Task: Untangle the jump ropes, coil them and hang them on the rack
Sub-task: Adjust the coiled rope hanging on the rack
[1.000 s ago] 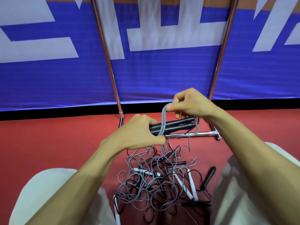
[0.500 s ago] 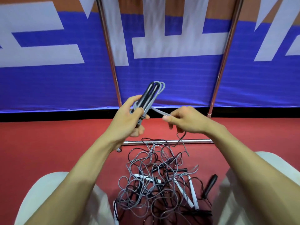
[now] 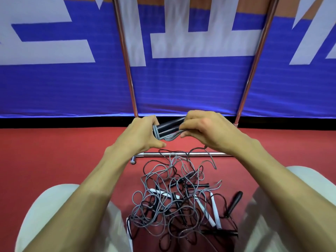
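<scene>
A coiled jump rope [image 3: 168,128] with two black handles and grey cord lies level between my hands, above the red floor. My left hand [image 3: 143,132] grips its left end, where the cord loops bunch. My right hand [image 3: 203,128] holds the right end, fingers curled over the handles and the cord. Below, a tangled pile of jump ropes [image 3: 179,199] in grey and black cord, with white and black handles, lies on the floor between my knees. The metal rack [image 3: 181,154] stands just beyond the pile, its base bar on the floor and two uprights [image 3: 127,66] rising out of view.
A blue and white banner [image 3: 190,84] hangs close behind the rack. The red floor [image 3: 54,151] stretches left and right of the pile. My knees in light trousers [image 3: 60,206] flank the ropes.
My left hand has turned the rope bundle from upright to level and lowered it. My right hand has moved from pulling the cord end to holding the bundle's right end.
</scene>
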`<state>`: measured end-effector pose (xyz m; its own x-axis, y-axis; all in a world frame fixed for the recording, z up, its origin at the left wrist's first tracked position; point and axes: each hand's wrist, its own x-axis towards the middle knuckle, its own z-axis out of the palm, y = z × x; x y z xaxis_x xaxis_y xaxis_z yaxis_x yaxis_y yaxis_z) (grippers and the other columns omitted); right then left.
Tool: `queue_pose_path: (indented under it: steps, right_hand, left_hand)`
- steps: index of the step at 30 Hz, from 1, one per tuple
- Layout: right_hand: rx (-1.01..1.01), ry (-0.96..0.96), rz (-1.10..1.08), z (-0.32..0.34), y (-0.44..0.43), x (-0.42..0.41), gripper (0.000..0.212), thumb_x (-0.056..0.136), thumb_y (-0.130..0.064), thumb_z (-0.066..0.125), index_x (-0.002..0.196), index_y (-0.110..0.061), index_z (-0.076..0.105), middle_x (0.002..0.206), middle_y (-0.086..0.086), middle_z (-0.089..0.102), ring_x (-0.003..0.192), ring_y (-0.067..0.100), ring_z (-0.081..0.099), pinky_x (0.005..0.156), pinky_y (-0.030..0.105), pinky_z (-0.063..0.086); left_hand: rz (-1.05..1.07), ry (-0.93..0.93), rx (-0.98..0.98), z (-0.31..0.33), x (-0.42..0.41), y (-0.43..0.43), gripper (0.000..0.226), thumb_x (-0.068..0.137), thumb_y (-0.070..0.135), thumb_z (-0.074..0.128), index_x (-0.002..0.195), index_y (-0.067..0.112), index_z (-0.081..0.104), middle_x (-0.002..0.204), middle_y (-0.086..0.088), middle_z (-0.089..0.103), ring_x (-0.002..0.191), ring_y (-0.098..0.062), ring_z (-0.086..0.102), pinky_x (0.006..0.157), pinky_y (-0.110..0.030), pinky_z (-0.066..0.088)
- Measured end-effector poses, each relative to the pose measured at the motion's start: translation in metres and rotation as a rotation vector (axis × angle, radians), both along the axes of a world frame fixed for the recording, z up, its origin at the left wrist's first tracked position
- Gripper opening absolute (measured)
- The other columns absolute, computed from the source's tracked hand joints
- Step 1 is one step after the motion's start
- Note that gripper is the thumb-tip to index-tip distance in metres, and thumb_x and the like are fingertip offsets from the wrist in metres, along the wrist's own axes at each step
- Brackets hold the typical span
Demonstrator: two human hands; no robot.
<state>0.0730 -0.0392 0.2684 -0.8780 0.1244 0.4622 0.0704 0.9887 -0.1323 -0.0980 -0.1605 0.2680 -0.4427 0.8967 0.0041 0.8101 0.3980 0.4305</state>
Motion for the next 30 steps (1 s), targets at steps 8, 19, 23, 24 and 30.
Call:
queue_pose_path:
  steps: [8,19,23,24,30]
  right_hand:
    - [-0.209,0.104,-0.268,-0.006,0.013,0.0,0.035,0.083,-0.051,0.063,0.084,-0.017,0.056,0.091,-0.004,0.057,0.078,0.02,0.053,0.067,0.038,0.045]
    - [-0.964,-0.086,-0.175,0.008,0.009,0.001,0.034,0.07,-0.028,0.081,0.06,-0.011,0.054,0.045,-0.006,0.045,0.044,0.008,0.037,0.048,0.021,0.033]
    - [-1.238,-0.102,-0.054,0.011,0.012,0.003,0.02,0.07,-0.016,0.077,0.066,-0.011,0.057,0.054,-0.002,0.05,0.045,0.006,0.043,0.047,0.016,0.036]
    - [-1.346,-0.094,-0.015,0.011,0.014,0.003,0.015,0.072,-0.012,0.073,0.07,-0.01,0.058,0.055,-0.001,0.052,0.045,0.006,0.046,0.046,0.016,0.038]
    - [-1.66,0.196,-0.053,-0.009,0.011,-0.018,0.016,0.084,0.0,0.054,0.073,-0.009,0.062,0.059,-0.001,0.058,0.051,0.008,0.046,0.043,0.016,0.033]
  left_hand:
    - [-0.197,-0.065,0.0,0.006,0.007,-0.009,0.055,0.07,0.05,0.081,0.109,0.016,0.062,0.062,0.003,0.05,0.055,-0.003,0.048,0.05,-0.013,0.029]
    - [-0.285,-0.213,0.011,0.002,0.026,-0.011,0.069,0.061,0.055,0.085,0.074,-0.006,0.054,0.056,-0.007,0.041,0.047,-0.016,0.035,0.051,-0.027,0.036]
    - [-0.355,-0.287,0.025,0.007,0.032,-0.012,0.042,0.073,0.031,0.082,0.082,-0.005,0.061,0.053,-0.002,0.043,0.04,-0.01,0.034,0.044,-0.024,0.034]
    - [-0.364,-0.325,0.035,0.008,0.033,-0.013,0.036,0.075,0.025,0.08,0.082,-0.005,0.06,0.052,0.0,0.042,0.038,-0.009,0.034,0.042,-0.023,0.033]
    - [-0.25,-0.697,0.216,0.014,0.028,-0.012,0.017,0.089,0.004,0.06,0.098,0.016,0.054,0.061,-0.003,0.054,0.048,-0.015,0.043,0.042,-0.024,0.034]
